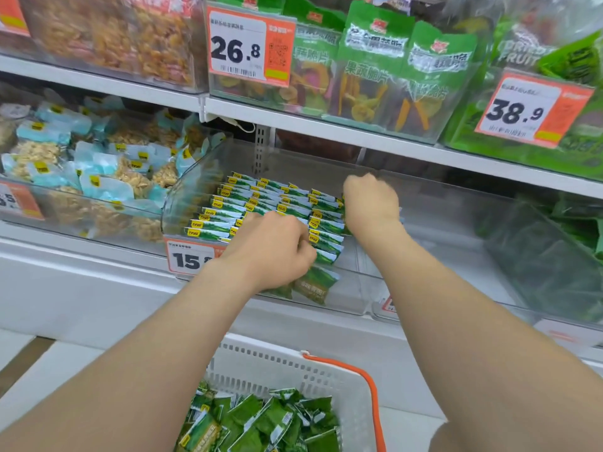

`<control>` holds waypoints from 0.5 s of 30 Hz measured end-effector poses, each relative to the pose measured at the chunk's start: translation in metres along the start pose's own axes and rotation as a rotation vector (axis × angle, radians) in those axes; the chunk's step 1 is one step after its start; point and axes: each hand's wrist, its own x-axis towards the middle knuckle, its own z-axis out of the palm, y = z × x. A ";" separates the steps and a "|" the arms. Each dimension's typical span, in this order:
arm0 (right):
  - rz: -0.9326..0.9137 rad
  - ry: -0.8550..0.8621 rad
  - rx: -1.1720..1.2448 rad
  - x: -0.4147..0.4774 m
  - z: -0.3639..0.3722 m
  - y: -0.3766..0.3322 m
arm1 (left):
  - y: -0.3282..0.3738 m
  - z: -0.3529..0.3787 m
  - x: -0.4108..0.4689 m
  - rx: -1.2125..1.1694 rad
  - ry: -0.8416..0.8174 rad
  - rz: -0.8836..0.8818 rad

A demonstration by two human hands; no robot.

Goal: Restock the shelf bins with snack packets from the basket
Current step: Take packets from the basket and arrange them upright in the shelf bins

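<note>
- The left hand (pixel 274 252) has its fingers curled tight round the front packets (pixel 315 285) at the clear bin's (pixel 355 298) front edge, probably to slot them in upright.
- The right hand (pixel 370 200) is fisted on the right end of the rows. It seems to grip packet tops, likely to brace them against toppling.
- The snack packets (pixel 261 200) stand on edge in files from front to back. Their yellow-logo tops point up and their top edges run across the bin.
- Loose packets (pixel 261 422) lie jumbled in the basket (pixel 293 363) below.

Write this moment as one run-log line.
left hand: grips packets in bin | right hand: curled at rows' right end, grip unclear | basket: packets left
</note>
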 end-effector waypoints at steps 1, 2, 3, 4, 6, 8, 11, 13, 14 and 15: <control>-0.002 -0.029 -0.004 0.005 0.004 -0.001 | -0.001 0.001 0.001 -0.008 0.002 -0.001; -0.005 -0.047 -0.008 0.010 0.008 -0.003 | -0.002 0.002 0.001 -0.016 0.002 -0.003; -0.013 -0.060 -0.014 0.014 0.013 -0.004 | -0.003 0.002 0.001 -0.024 0.000 -0.007; -0.024 -0.073 -0.026 0.018 0.017 -0.004 | -0.004 0.003 0.001 -0.029 -0.003 -0.011; -0.052 -0.094 -0.068 0.025 0.026 -0.003 | -0.005 0.005 0.001 -0.032 -0.007 -0.015; -0.060 -0.126 -0.104 0.032 0.032 -0.003 | -0.007 0.006 0.002 -0.042 -0.008 -0.022; -0.017 -0.273 -0.041 0.043 0.028 -0.007 | -0.009 0.007 0.002 -0.045 -0.005 -0.021; -0.015 -0.348 -0.014 0.051 0.020 -0.008 | -0.009 0.007 0.002 -0.041 -0.002 -0.006; -0.016 -0.377 -0.005 0.054 0.016 -0.008 | -0.009 0.007 0.002 -0.037 -0.002 -0.003; -0.024 -0.400 -0.002 0.056 0.012 -0.007 | -0.009 0.008 0.002 -0.032 -0.003 -0.001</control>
